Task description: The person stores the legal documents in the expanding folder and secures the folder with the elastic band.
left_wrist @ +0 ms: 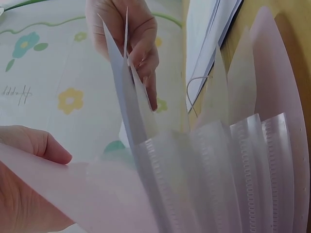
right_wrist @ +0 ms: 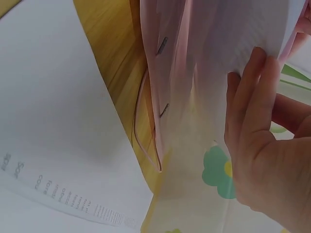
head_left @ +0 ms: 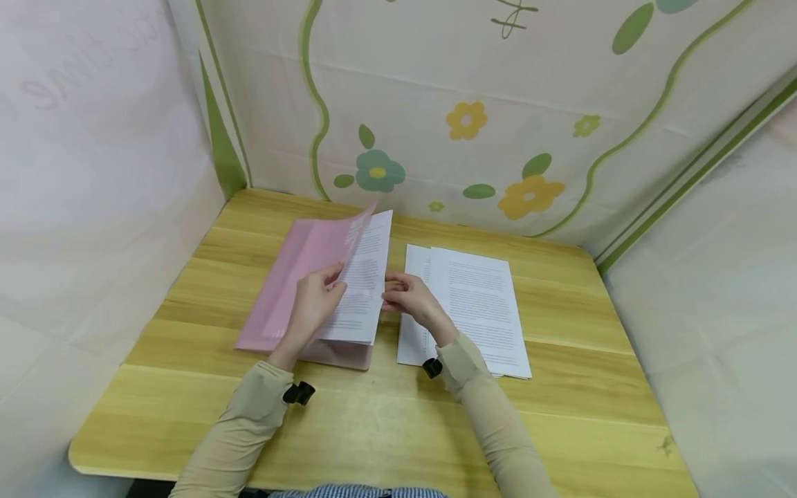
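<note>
A pink expanding file folder stands partly opened on the table, left of centre. My left hand pinches its raised front cover between thumb and fingers. Printed sheets stick up behind that cover. At their right edge, my right hand pinches the paper, with several fingers behind it. In the left wrist view, clear pleated pockets fan out along the folder's side, and the sheets sit among its front layers. How deep the sheets go inside is hidden.
Right of the folder lie printed papers in two overlapping piles on the wooden table. A thin elastic cord loops from the folder's edge. Flowered fabric walls enclose the table at the back and sides.
</note>
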Action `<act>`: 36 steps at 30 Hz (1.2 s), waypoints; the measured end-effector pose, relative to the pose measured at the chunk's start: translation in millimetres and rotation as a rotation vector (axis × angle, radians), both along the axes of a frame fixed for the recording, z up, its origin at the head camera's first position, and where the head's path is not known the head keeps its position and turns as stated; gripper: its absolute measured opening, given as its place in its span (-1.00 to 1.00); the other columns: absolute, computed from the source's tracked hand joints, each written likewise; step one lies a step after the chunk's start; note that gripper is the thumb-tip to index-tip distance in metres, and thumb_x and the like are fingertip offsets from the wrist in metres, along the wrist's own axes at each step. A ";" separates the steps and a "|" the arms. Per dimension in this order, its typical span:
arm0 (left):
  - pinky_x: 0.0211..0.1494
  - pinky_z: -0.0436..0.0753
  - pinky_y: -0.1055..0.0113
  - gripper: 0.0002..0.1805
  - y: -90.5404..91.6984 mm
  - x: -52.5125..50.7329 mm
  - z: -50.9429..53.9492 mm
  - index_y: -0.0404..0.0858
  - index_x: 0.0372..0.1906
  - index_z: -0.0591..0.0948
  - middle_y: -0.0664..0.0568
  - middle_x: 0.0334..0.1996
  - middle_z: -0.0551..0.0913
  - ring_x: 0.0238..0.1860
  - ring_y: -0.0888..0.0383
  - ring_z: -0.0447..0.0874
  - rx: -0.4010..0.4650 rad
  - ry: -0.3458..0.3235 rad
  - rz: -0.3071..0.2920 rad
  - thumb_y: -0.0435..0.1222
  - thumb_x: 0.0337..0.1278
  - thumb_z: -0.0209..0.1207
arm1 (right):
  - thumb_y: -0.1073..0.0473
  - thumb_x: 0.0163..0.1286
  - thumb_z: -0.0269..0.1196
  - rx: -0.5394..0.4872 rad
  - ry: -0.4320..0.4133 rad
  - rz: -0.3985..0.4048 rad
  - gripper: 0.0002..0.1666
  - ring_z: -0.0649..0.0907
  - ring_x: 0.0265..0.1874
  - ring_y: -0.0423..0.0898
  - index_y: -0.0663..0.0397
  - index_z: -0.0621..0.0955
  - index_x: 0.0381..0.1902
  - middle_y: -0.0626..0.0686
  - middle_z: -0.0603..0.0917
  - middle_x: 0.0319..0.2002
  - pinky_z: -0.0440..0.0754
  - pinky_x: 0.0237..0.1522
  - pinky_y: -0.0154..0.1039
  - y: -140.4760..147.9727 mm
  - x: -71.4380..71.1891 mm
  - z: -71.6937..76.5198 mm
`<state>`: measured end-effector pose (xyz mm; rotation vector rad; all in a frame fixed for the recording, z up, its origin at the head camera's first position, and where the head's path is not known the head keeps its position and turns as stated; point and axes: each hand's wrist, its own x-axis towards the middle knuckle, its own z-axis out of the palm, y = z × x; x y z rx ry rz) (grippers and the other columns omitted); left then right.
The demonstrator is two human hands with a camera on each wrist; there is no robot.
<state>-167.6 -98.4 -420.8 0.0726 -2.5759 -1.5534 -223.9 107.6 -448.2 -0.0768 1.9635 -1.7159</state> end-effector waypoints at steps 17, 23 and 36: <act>0.20 0.64 0.10 -0.48 -0.9 -0.6 3.5 -0.40 0.25 0.54 -0.21 0.24 0.58 0.23 -0.12 0.62 0.020 -0.011 0.005 -0.39 0.14 0.05 | 0.41 0.37 0.19 0.036 0.001 0.032 -0.41 0.70 -0.43 -0.26 0.31 0.41 0.35 0.32 0.67 0.05 0.74 -0.25 -0.38 -9.6 -7.7 3.5; 0.21 0.63 0.11 -0.48 0.3 -0.7 5.5 -0.41 0.26 0.52 -0.21 0.26 0.56 0.26 -0.12 0.59 0.046 -0.024 -0.001 -0.41 0.15 0.04 | 0.43 0.34 0.21 0.043 0.039 0.001 -0.45 0.69 -0.48 -0.28 0.34 0.45 0.29 0.32 0.67 0.02 0.72 -0.34 -0.43 -13.5 -7.9 6.5; 0.18 0.65 0.08 -0.48 0.2 -0.6 2.8 -0.45 0.25 0.52 -0.27 0.23 0.57 0.22 -0.16 0.61 0.067 0.003 -0.013 -0.44 0.14 0.05 | 0.42 0.31 0.22 0.019 0.068 -0.034 -0.60 0.69 -0.51 -0.30 0.46 0.55 0.10 0.07 0.68 -0.27 0.72 -0.34 -0.43 -23.6 -6.2 10.4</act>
